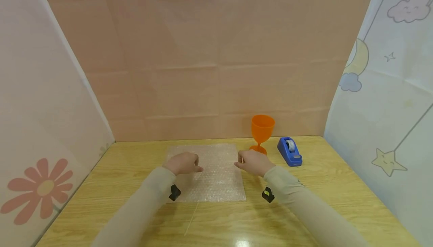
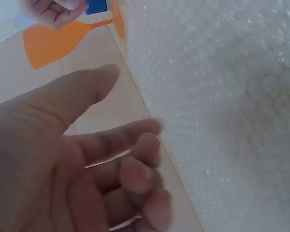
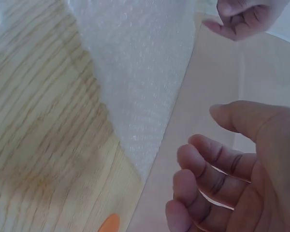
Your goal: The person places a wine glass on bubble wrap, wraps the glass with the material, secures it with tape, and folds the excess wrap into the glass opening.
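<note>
Head view (12 o'clock = far side): a sheet of bubble wrap [image 1: 216, 179] lay flat on the wood-grain bench [image 1: 132, 160], near the middle. The left hand [image 1: 183, 163] was over the sheet at about 10 o'clock from its centre; the right hand [image 1: 254, 162] was by the right edge, between 2 and 3 o'clock. An orange goblet [image 1: 262, 128] stood upright at 2 o'clock from the sheet, its foot just beyond the right hand. A blue tape dispenser [image 1: 289, 152] with a roll fitted sat at 4 o'clock from the goblet, near it but apart. A pink backdrop [image 1: 182, 59] rose at 12 o'clock behind the bench. Dark wrist units were seen on both sleeves. Left wrist view: left grip empty, thumb well apart from loosely bent fingers; bubble wrap filled the 3 o'clock side, clear bubbles visible; goblet tilted in frame toward 10–11 o'clock, with part of the right hand overlapping it and a bit of blue beside the foot. Right wrist view: right grip likewise empty, thumb apart, four fingers relaxed and part-curled at 4 o'clock; bubble wrap narrowed from 12 o'clock to a corner near the lower middle; bench grain at 9, a small orange piece near 6–7, left hand at 1.
</note>
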`<state>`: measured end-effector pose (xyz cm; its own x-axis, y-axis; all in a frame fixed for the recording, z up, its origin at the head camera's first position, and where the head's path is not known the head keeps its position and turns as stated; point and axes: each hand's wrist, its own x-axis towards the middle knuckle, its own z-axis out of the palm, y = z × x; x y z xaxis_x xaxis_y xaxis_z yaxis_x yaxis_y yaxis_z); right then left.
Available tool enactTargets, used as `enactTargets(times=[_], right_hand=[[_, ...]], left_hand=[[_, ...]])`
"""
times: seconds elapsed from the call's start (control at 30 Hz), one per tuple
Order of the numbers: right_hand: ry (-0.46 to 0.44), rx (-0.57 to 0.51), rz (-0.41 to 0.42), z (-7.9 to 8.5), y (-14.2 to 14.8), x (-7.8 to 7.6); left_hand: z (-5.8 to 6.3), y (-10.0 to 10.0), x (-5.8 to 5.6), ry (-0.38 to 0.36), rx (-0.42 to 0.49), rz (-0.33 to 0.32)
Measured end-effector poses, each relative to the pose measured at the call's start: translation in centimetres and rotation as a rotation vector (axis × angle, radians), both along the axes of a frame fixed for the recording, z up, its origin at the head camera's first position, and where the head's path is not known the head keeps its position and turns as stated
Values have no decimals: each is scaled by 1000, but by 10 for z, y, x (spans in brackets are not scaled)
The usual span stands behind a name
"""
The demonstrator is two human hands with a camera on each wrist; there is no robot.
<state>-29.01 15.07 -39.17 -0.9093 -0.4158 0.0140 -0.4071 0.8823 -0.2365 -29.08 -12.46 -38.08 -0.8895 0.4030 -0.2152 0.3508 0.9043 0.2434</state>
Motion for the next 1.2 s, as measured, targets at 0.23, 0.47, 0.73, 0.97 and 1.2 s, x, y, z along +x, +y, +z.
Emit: enactTargets(times=[0.23,0.47,0.73,0.97,1.2], right_hand=[[-41,3,11,6,4,3],[-55,5,-12,-1,8,3],[-67,14,-15,-1,9,5],[-66,5,-15,-3,10,6],[-75,4,-22,-2,11,7]], left_hand=[[19,-28,-5,-211,28,109],[20,-75,-24,-240,58,211],[15,-95,-20,-211,23,252],[-1,-102,-20,-212,99,230],[-10,-104,-22,-194,88,191]])
